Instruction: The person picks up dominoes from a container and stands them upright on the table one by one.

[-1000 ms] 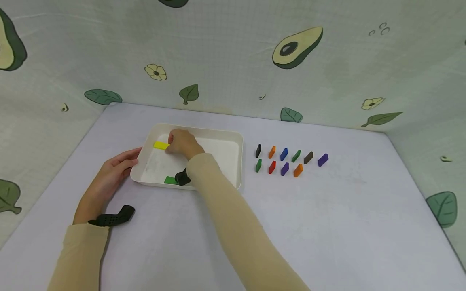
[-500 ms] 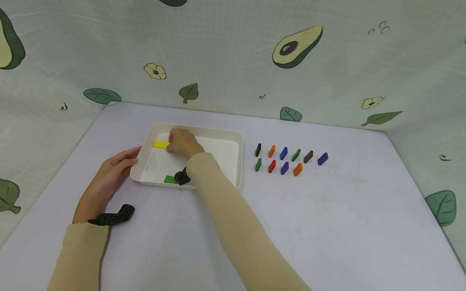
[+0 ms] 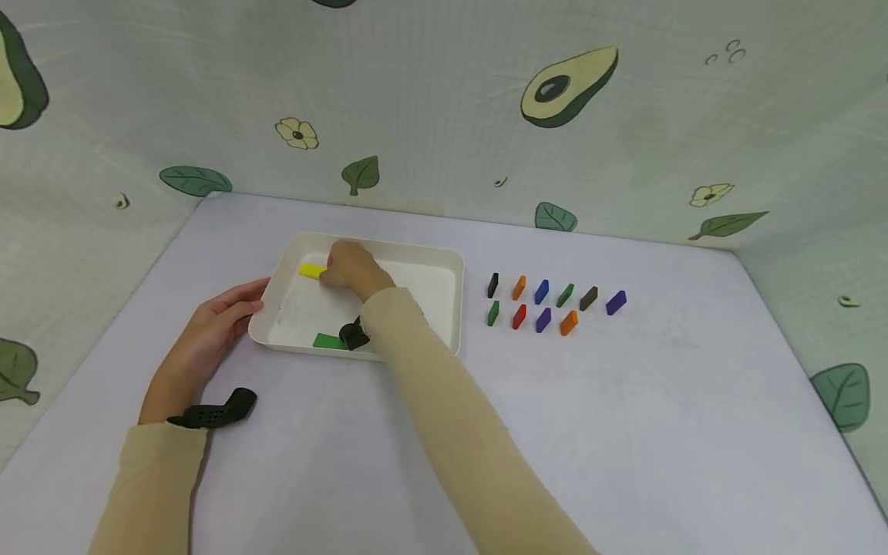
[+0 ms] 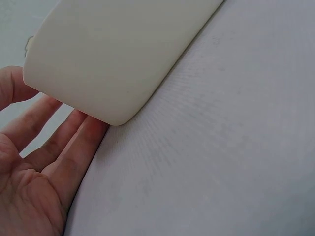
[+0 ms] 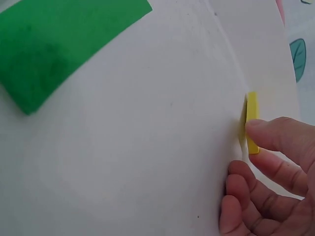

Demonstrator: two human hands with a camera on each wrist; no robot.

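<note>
In the head view, a shallow white tray (image 3: 430,297) stands left of centre on the table. My right hand (image 3: 355,270) reaches into it and pinches a yellow domino (image 3: 311,270) between thumb and index finger near the tray's far left. The right wrist view shows this yellow domino (image 5: 252,105) edge-on, close to the tray wall, other fingers curled below. A green domino (image 3: 328,341) lies flat by the tray's near side, partly covered by the right wrist camera. My left hand (image 3: 216,324) touches the tray's left end with fairly straight fingers.
Right of the tray, several coloured dominoes stand on edge in two rows, among them a black domino (image 3: 492,285), a red domino (image 3: 519,317) and a purple domino (image 3: 616,302). An avocado-print cloth (image 3: 444,116) hangs behind the white table (image 3: 624,447).
My right hand has shifted slightly right, and the yellow domino has moved with it and turned a little. More of the green domino shows. My left hand stays at the tray.
</note>
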